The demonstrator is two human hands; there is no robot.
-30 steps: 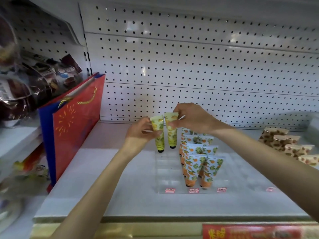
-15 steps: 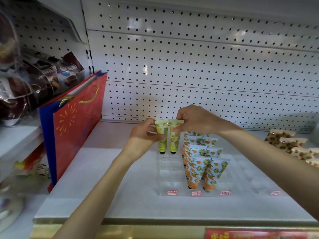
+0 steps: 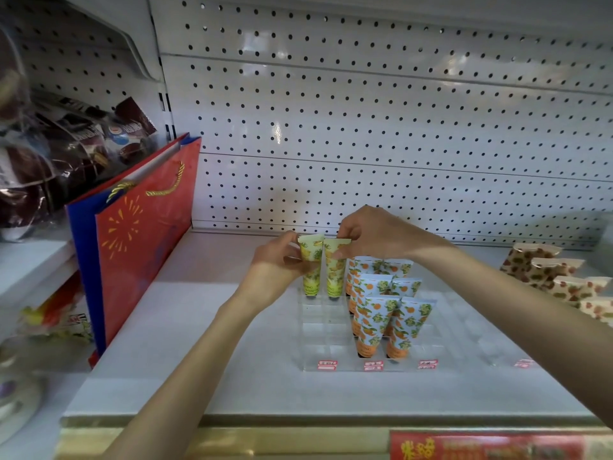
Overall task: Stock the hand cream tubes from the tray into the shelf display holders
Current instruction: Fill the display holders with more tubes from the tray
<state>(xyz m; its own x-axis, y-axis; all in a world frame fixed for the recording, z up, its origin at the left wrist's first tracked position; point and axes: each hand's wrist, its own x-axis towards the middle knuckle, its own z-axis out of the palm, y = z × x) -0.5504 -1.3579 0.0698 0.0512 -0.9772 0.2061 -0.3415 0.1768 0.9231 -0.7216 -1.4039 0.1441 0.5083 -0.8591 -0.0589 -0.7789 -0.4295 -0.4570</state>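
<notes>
Head view shows a white pegboard wall [image 3: 365, 127] across the upper frame, with a pale shelf [image 3: 199, 360] below it. A red gift bag [image 3: 139, 247] stands at centre left. A clear display holder [image 3: 318, 327] sits at lower centre, its right columns filled with orange-print tubes [image 3: 374, 313] standing cap-down. Spotted tubes [image 3: 557, 280] line the right edge. The left hand [image 3: 275, 270] pinches the left yellow tube [image 3: 311, 277], and the right hand [image 3: 374, 234] pinches the crimped top of the right yellow tube [image 3: 333, 277]. Both tubes stand upright, touching side by side, caps down at the holder's rear left cells. Small red labels [image 3: 374, 365] line its front edge.
</notes>
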